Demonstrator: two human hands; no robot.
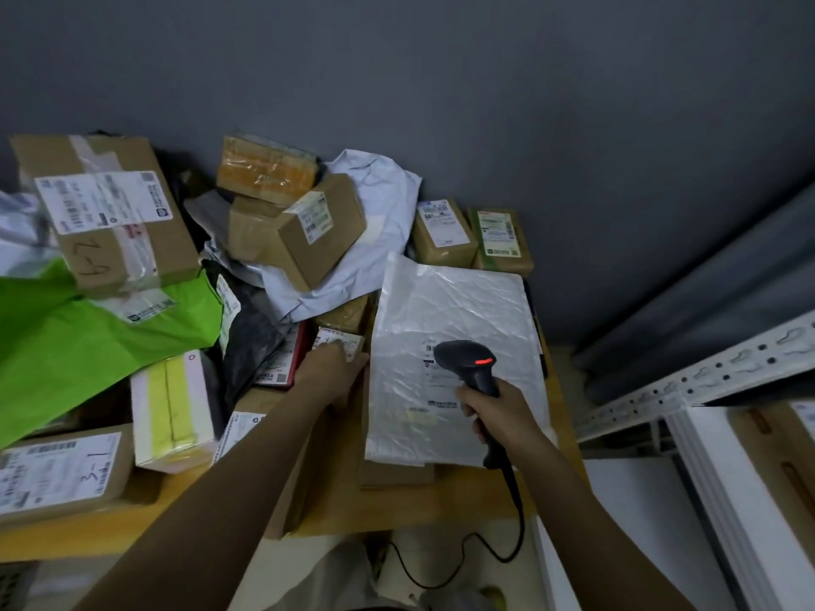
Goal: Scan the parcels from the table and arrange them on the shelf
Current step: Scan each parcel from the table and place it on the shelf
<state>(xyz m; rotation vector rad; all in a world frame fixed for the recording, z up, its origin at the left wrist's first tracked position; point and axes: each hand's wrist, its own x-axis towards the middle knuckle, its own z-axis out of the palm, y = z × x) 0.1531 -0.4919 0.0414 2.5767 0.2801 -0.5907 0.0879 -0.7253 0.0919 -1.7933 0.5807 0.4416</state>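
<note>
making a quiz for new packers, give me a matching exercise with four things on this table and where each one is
Things:
1. scanner
2. green bag
3. white flat bag
4. box marked 3-1

Places:
A. near left corner of the table
B. under the scanner's head
C. in the right hand
D. left side, partly under a taped box

Pairs: 1-C, 2-D, 3-B, 4-A

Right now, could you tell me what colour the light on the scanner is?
Red-orange, glowing on top of the black scanner in the right hand; head view.
</note>
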